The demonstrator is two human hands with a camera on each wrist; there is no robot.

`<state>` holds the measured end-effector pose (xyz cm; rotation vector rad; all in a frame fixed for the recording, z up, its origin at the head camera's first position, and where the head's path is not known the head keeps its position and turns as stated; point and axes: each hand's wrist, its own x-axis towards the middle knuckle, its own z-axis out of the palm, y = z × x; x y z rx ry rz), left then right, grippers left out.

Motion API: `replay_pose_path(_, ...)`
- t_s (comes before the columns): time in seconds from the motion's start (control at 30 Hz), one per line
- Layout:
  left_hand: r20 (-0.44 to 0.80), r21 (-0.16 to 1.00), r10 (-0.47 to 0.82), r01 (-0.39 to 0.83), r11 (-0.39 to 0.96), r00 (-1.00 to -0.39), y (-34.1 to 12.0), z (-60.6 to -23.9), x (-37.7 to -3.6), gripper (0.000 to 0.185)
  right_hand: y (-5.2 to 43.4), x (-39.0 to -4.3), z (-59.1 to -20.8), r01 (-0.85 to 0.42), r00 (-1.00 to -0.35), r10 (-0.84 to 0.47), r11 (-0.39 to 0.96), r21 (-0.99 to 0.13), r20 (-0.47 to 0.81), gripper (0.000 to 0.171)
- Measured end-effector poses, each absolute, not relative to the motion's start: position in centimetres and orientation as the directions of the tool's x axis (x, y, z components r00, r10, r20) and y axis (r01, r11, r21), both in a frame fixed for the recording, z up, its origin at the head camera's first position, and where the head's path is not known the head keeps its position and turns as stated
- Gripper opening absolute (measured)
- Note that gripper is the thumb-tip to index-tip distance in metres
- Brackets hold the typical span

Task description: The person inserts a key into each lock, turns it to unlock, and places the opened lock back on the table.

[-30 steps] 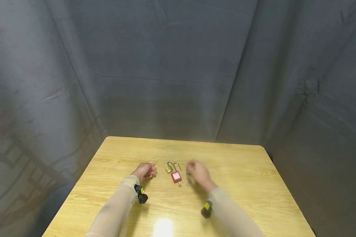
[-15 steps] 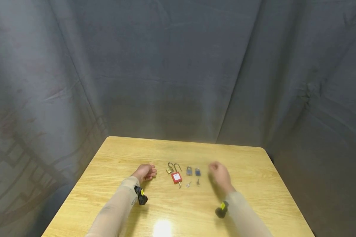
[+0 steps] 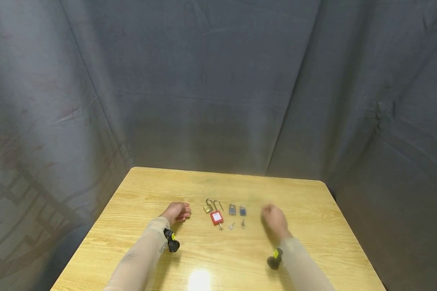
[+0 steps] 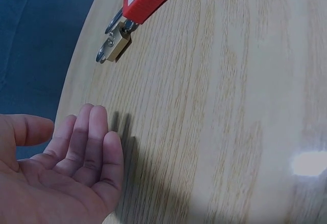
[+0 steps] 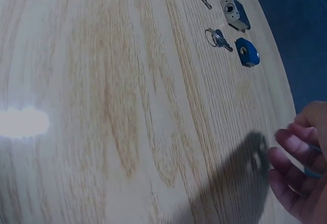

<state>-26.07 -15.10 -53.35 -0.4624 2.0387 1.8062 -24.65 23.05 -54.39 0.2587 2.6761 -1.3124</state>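
My left hand [image 3: 177, 212] rests palm up with relaxed fingers, left of a small brass padlock [image 3: 208, 209] with a raised shackle. In the left wrist view, the palm holds nothing. Touching or very near the brass one lies a red padlock [image 3: 216, 218] with a white label, its long shackle extended and a key [image 3: 220, 227] at its lower end. To the right are a grey padlock [image 3: 232, 210] and a blue padlock [image 3: 242, 211], with loose keys [image 5: 219, 39] in front of them. My right hand [image 3: 275, 220], loosely curled with nothing visibly held, hovers right of the blue padlock.
The light wooden table [image 3: 160, 182] has rounded far corners, and a glare spot [image 3: 199, 279] shows near its front. Grey curtains [image 3: 204, 101] hang behind it and along both sides.
My right hand has moved from over the grey and blue padlocks to their right, leaving both on the table with their keys uncovered. My left hand has barely moved.
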Motion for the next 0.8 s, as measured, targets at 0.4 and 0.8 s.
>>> replay_pose_path(0.4, -0.489, 0.866, -0.009, -0.486, 0.117, -0.872, -14.7, -53.4, -26.4, 0.038, 23.3, -25.0, -54.1, 0.163, -0.981, 0.049, 0.722, -0.672, -0.185, 0.037)
replay_pose_path(0.8, -0.214, 0.886, 0.152, -0.126, 0.447, -0.965, -8.8, -50.8, -26.2, 0.029, 23.3, -25.1, -54.1, 0.167, -0.979, 0.046, 0.73, -0.662, -0.197, 0.036)
